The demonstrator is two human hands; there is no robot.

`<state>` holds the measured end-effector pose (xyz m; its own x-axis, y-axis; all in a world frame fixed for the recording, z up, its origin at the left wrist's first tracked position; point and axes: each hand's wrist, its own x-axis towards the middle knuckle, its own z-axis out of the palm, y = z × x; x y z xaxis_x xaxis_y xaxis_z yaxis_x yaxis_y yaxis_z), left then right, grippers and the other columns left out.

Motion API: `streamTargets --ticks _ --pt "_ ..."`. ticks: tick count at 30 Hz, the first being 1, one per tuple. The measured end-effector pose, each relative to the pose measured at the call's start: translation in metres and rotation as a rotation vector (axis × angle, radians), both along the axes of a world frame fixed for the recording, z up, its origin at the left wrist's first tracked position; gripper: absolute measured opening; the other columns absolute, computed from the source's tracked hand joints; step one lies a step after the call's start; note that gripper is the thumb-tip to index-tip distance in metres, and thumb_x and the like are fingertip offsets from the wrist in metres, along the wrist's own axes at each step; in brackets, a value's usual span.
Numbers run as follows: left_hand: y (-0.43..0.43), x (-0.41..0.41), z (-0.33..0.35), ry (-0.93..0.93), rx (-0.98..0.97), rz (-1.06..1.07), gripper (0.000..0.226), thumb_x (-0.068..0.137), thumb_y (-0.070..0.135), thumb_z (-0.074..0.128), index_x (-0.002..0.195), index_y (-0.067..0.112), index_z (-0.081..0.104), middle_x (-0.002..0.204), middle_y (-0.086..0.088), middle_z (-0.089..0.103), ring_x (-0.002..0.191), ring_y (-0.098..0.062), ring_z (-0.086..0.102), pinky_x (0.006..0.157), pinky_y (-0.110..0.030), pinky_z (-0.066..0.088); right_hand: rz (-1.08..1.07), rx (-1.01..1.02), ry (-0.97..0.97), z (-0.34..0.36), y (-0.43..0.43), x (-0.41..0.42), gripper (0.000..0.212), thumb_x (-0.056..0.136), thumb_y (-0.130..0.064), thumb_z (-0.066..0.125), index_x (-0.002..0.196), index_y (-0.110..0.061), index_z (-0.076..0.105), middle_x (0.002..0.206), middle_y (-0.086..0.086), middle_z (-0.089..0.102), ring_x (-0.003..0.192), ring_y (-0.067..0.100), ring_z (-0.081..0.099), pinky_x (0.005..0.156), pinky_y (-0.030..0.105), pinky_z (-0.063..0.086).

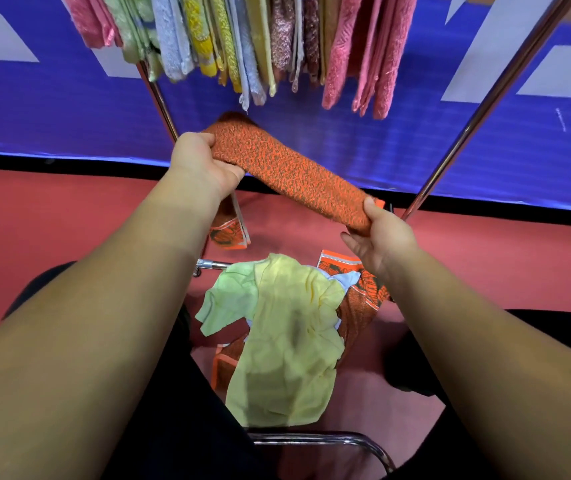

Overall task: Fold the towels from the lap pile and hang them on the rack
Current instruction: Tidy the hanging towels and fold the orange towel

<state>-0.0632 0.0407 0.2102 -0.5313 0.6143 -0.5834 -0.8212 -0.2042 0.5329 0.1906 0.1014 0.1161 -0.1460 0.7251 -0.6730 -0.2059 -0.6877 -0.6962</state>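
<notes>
A: Your left grip (204,161) is curled tight round the towel's (287,168) far end. Why?
B: You're stretching it flat above the lap pile (287,341). Your right grip (377,233) pinches the near end under the thumb, likely ready for the rack (484,109).

Held towel (291,171) hangs between rack (484,109) above and lap pile (287,341) below.
</notes>
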Motion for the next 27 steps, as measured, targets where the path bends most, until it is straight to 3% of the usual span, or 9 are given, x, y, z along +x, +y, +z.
streamTargets --ticks 2,4,8,12,15,19,22,24,27 --pt "0.001 0.006 0.0 0.019 -0.006 -0.012 0.031 0.11 0.006 0.035 0.101 -0.002 0.064 0.082 -0.02 0.075 0.082 -0.033 0.072 0.073 -0.049 0.057 -0.03 -0.033 -0.053 -0.008 0.002 0.003 0.018 0.104 -0.02 0.068 0.122 -0.016 0.067 0.121 0.006 0.072 0.092 0.02 0.071 0.063 0.042 0.062" --pt "0.002 0.009 0.001 0.042 -0.012 -0.014 0.029 0.109 0.006 0.038 0.099 -0.002 0.064 0.074 -0.018 0.074 0.08 -0.032 0.071 0.076 -0.048 0.059 -0.064 -0.038 -0.065 -0.012 0.002 0.004 0.029 0.102 -0.012 0.069 0.131 -0.012 0.065 0.119 0.005 0.072 0.09 0.018 0.072 0.052 0.037 0.061" --pt "0.005 0.008 -0.003 0.077 -0.013 -0.053 0.025 0.109 0.009 0.042 0.104 -0.001 0.065 0.088 -0.018 0.074 0.088 -0.033 0.071 0.104 -0.053 0.054 -0.091 -0.035 -0.101 -0.015 0.001 0.003 0.026 0.102 -0.01 0.067 0.128 -0.011 0.066 0.105 0.004 0.071 0.083 0.017 0.071 0.046 0.031 0.058" --pt "0.008 0.009 -0.004 0.114 -0.046 -0.087 0.019 0.106 0.007 0.05 0.099 0.0 0.065 0.082 -0.016 0.074 0.084 -0.032 0.071 0.104 -0.051 0.055 -0.102 -0.029 -0.204 -0.017 -0.003 0.002 0.018 0.105 -0.022 0.067 0.122 -0.015 0.067 0.1 0.003 0.067 0.075 0.016 0.065 0.042 0.022 0.052" --pt "0.008 0.01 -0.004 0.137 -0.064 -0.1 0.019 0.106 0.007 0.05 0.097 -0.001 0.066 0.083 -0.016 0.074 0.085 -0.033 0.071 0.105 -0.053 0.054 -0.05 -0.018 -0.259 -0.015 -0.008 0.002 0.018 0.109 -0.034 0.061 0.106 -0.016 0.06 0.094 0.003 0.06 0.071 0.016 0.059 0.042 0.02 0.051" --pt "0.008 0.005 -0.003 0.135 -0.051 -0.086 0.019 0.107 0.007 0.049 0.1 -0.001 0.065 0.083 -0.015 0.073 0.083 -0.031 0.071 0.104 -0.051 0.056 0.063 -0.116 -0.124 -0.01 -0.013 -0.001 0.024 0.108 -0.044 0.059 0.102 -0.02 0.059 0.086 0.001 0.064 0.07 0.015 0.062 0.042 0.019 0.048" --pt "0.007 0.001 -0.002 0.143 -0.031 -0.068 0.02 0.107 0.007 0.047 0.102 -0.002 0.064 0.091 -0.016 0.073 0.091 -0.031 0.071 0.107 -0.051 0.054 0.127 -0.159 0.051 -0.006 -0.012 -0.001 0.012 0.106 -0.035 0.061 0.102 -0.024 0.062 0.087 0.0 0.067 0.07 0.014 0.067 0.044 0.017 0.039" --pt "0.007 -0.001 -0.001 0.146 -0.032 -0.058 0.021 0.107 0.007 0.047 0.105 -0.002 0.065 0.094 -0.015 0.074 0.094 -0.032 0.072 0.104 -0.049 0.056 0.145 -0.173 0.126 -0.001 -0.012 0.002 0.01 0.102 -0.024 0.056 0.094 -0.022 0.06 0.081 0.0 0.062 0.055 0.007 0.051 0.049 0.019 0.035" --pt "0.008 0.0 0.0 0.15 -0.027 -0.054 0.021 0.107 0.008 0.047 0.107 -0.002 0.065 0.097 -0.015 0.074 0.095 -0.032 0.072 0.104 -0.048 0.056 0.153 -0.162 0.146 0.001 -0.011 0.008 0.012 0.098 -0.016 0.051 0.088 -0.021 0.056 0.068 -0.003 0.051 0.05 0.006 0.03 0.054 0.021 0.033"
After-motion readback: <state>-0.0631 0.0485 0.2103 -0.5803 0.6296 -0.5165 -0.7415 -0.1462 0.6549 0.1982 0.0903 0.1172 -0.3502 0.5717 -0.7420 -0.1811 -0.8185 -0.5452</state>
